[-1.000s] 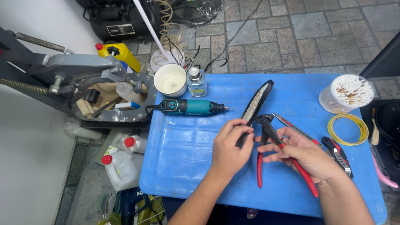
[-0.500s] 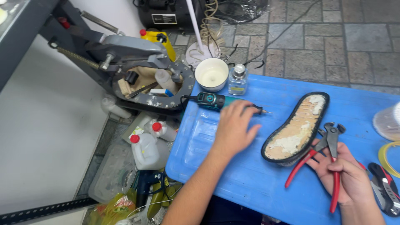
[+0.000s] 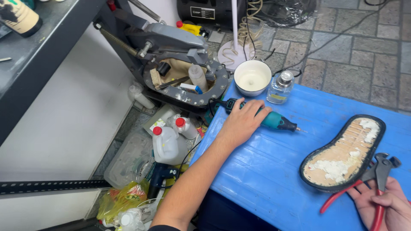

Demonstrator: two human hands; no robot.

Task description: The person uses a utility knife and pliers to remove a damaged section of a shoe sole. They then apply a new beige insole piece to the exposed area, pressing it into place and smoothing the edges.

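Note:
My left hand [image 3: 241, 122] lies over a teal rotary tool [image 3: 274, 121] on the blue table [image 3: 265, 171], fingers wrapped round its body, the tool's tip pointing right. My right hand [image 3: 385, 205] sits at the lower right corner and holds red-handled pincers [image 3: 376, 179], their black jaws up by a shoe sole [image 3: 342, 152]. The sole lies with its inner face up, black-rimmed, tan inside with white patches.
A white bowl [image 3: 252, 77] and a small glass bottle [image 3: 281, 87] stand at the table's far edge. Left of the table are a grey metal machine [image 3: 180, 64], white jugs with red caps [image 3: 167, 143] and clutter on the floor. A dark bench [image 3: 38, 55] runs at the left.
My left hand has reached further left and closed over the rotary tool. The view has swung left, so the sole and my right hand with the pincers now sit at the right edge.

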